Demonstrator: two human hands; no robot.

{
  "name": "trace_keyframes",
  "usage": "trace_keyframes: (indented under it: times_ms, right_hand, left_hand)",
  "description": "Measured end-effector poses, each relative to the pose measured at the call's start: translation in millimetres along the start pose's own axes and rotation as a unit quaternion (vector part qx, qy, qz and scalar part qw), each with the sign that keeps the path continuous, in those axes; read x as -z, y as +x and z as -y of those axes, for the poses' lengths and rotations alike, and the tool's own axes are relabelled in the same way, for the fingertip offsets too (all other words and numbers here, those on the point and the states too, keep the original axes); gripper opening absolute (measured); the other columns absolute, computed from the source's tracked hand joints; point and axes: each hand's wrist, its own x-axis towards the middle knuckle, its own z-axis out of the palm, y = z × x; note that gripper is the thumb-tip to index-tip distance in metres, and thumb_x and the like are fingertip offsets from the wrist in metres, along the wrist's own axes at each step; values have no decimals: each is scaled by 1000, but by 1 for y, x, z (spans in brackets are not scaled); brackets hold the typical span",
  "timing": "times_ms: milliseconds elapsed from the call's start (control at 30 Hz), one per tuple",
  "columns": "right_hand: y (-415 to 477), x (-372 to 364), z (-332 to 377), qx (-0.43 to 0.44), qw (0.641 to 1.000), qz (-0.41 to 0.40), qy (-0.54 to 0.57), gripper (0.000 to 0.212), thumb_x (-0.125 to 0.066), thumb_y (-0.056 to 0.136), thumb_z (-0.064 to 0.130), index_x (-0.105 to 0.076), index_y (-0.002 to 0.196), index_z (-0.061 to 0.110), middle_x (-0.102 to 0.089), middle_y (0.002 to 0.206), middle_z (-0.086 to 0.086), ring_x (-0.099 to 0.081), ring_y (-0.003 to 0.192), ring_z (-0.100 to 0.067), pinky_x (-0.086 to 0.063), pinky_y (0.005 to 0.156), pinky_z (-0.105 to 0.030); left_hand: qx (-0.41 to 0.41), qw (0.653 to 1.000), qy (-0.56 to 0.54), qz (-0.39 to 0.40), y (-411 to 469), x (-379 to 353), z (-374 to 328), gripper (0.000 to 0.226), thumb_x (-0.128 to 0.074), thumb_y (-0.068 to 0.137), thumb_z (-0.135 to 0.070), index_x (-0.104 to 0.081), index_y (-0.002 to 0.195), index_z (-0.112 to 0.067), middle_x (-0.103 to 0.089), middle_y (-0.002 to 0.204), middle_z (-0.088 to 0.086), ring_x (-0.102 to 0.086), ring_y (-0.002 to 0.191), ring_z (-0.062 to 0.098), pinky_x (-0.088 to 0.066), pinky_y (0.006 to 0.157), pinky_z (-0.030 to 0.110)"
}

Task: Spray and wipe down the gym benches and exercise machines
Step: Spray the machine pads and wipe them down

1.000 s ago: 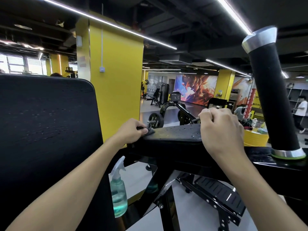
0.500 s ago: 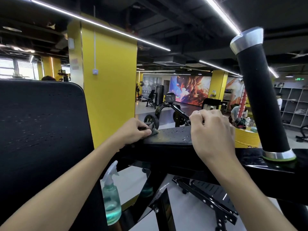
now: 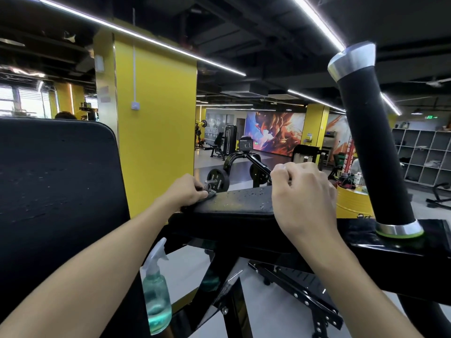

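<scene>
Cloth (image 3: pixel 210 191) sits bunched in our left grip (image 3: pixel 191 192) at the left end of the pad (image 3: pixel 240 202), centre frame. Its long axis runs rightward toward our right grip (image 3: pixel 302 191), which is curled over the far edge; we cannot tell whether it holds anything. The wet stretch lies between them.

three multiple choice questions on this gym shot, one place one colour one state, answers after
1. Relative to the arm pad, where is the spray bottle? A on top of it; B lower down, beside the back cushion; C level with it, to its right.
2. Its liquid is: A teal; B red; C orange.
3. The arm pad's surface is: A dry; B under a towel; C speckled with droplets.
Answers: B, it shows low by the cushion; A, blue-green shows through the bottle; C, beads glint on the pad.
</scene>
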Motion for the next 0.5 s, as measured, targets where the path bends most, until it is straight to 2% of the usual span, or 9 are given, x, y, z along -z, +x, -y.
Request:
trace_keyframes:
  times_ms: [100,200,267,367,500]
  right_hand:
    - [0,0,0,-1,1000,5,0,40,-30,100,38,-40,63,30,-49,103,4,-45,110,-22,-29,108,-45]
    - [0,0,1,0,1000,4,10,40,-28,99,39,-38,62,30,-49,103,4,-42,106,-18,-29,108,-45]
    - [0,0,1,-3,1000,4,9,41,-26,99,40,-38,62,30,-47,103,5,-41,105,-18,-29,108,-45]
    - [1,1,1,-6,1000,6,4,40,-24,98,41,-41,64,30,-48,103,5,-43,110,-20,-28,109,-44]
    - [-1,0,1,-13,1000,9,5,33,-29,99,40,-57,85,31,-45,110,7,-38,121,-18,-23,113,-41]
  left_hand:
    - [-28,998,-49,28,1,0,-10,27,-69,93,-25,-71,76,-3,-54,58,2,-45,60,17,-30,47,24]
    - [-42,996,-71,31,3,-2,-9,29,-69,93,-28,-75,88,0,-61,69,5,-48,63,17,-32,57,26]
    - [-31,999,-31,14,9,-5,-5,31,-68,94,-26,-70,83,3,-57,67,7,-44,62,18,-28,55,28]
    - [-34,999,26,21,15,-4,-16,37,-66,95,-24,-56,62,-10,-48,59,7,-41,59,18,-25,50,29]
    - [-82,995,-35,50,13,-2,-25,31,-67,95,-24,-65,70,-4,-42,52,-3,-33,43,6,-23,42,19]
